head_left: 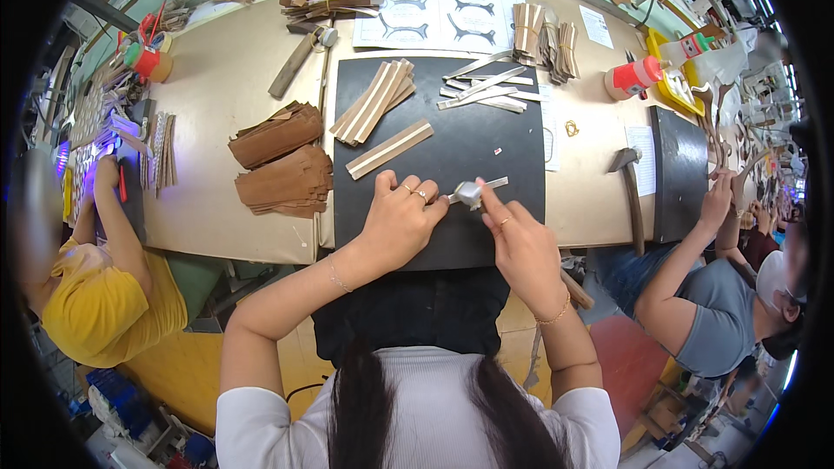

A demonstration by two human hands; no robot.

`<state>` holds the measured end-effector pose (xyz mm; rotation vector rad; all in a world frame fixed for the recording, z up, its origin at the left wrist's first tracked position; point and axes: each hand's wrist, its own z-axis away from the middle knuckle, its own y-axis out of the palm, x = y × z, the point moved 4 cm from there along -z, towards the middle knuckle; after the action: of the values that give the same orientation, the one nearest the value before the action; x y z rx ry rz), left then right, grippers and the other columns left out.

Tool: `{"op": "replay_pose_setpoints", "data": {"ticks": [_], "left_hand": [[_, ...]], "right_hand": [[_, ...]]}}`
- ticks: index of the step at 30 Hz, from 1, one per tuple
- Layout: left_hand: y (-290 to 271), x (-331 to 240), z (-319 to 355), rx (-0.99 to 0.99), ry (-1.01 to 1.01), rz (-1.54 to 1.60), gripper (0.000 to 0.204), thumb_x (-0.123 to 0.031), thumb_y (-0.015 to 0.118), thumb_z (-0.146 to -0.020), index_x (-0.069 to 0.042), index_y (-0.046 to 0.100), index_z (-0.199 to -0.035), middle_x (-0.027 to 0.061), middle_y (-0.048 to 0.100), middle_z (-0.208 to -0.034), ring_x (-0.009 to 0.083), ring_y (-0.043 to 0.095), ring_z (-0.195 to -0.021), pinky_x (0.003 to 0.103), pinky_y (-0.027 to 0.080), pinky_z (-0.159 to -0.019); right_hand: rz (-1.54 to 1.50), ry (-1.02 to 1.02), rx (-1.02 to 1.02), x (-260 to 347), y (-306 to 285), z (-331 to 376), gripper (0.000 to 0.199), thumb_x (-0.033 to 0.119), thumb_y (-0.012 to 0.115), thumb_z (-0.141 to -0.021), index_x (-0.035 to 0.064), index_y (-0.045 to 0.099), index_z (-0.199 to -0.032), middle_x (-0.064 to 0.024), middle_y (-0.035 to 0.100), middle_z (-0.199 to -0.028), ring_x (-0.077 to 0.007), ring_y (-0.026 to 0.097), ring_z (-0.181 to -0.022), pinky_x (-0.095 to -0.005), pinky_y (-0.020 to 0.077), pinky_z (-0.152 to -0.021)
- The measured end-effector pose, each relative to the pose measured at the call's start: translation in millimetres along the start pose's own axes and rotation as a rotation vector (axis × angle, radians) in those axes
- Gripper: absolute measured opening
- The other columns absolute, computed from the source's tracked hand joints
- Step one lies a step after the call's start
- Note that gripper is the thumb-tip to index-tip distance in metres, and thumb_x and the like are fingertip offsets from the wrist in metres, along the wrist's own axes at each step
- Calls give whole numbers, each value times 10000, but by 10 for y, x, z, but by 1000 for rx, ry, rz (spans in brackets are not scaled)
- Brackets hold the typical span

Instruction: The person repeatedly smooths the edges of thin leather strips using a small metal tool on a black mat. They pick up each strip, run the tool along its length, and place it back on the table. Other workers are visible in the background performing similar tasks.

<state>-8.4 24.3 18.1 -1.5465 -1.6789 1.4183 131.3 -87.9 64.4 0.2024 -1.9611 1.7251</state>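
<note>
On the black mat (452, 165) in front of me, both of my hands meet over one thin pale strip (488, 184). My left hand (401, 219) lies on the mat with its fingers curled close together, and its fingertips touch the near end of the strip. My right hand (519, 243) has its fingers pinched shut on a small silver tool (470, 194), and the tool presses down on the strip. The strip lies flat near the middle of the mat, a bit to the right.

Farther up the mat I see a fan of tan strips (375, 102) and one long tan strip (390, 148) lying alone below them. To the right of those is a loose heap of pale strips (485, 87). Left of the mat, on the tan table (217, 87), sit two stacks of brown pieces (282, 161). A hammer (629, 191) lies to the right of the mat, beside a second black mat (682, 169). A white glue bottle with a red cap (632, 78) lies near the far right. A sheet of paper with drawn shapes (439, 4) rests at the far edge.

A person in a yellow shirt (104, 295) works at my left. A person in a grey shirt (712, 313) works at my right.
</note>
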Motion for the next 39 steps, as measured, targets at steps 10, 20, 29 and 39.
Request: {"op": "replay_pose_setpoints", "data": {"ticks": [10, 20, 29, 39], "left_hand": [[17, 154, -24, 1, -220, 234, 105, -159, 802, -825, -162, 782, -928, -47, 612, -868, 150, 573, -850, 407, 310, -828], [-13, 31, 3, -5, 9, 4, 140, -110, 641, -872, -100, 744, -965, 11, 590, -885, 186, 572, -853, 430, 342, -847], [-33, 151, 63, -59, -141, 188, 98, -128, 746, -842, -127, 767, -937, -33, 614, -874, 153, 579, -835, 405, 326, -828], [-71, 126, 87, -49, -53, 80, 128, -146, 815, -799, -147, 776, -921, -44, 631, -876, 148, 592, -847, 396, 318, -819]], "right_hand": [[79, 23, 20, -74, 41, -47, 517, 145, 665, -975, 216, 573, -1479, -85, 563, -782, -277, 615, -609, -403, 511, -560], [14, -15, 15, 52, 20, -73, 558, 85, 681, -952, 199, 566, -1486, -77, 571, -796, -285, 594, -607, -411, 494, -565], [48, -32, 6, 18, 83, -38, 555, 103, 679, -957, 200, 563, -1491, -76, 576, -791, -266, 608, -609, -398, 500, -556], [29, -29, 14, 101, 93, -46, 518, 158, 653, -985, 213, 560, -1491, -79, 553, -773, -269, 623, -612, -392, 521, -559]]}}
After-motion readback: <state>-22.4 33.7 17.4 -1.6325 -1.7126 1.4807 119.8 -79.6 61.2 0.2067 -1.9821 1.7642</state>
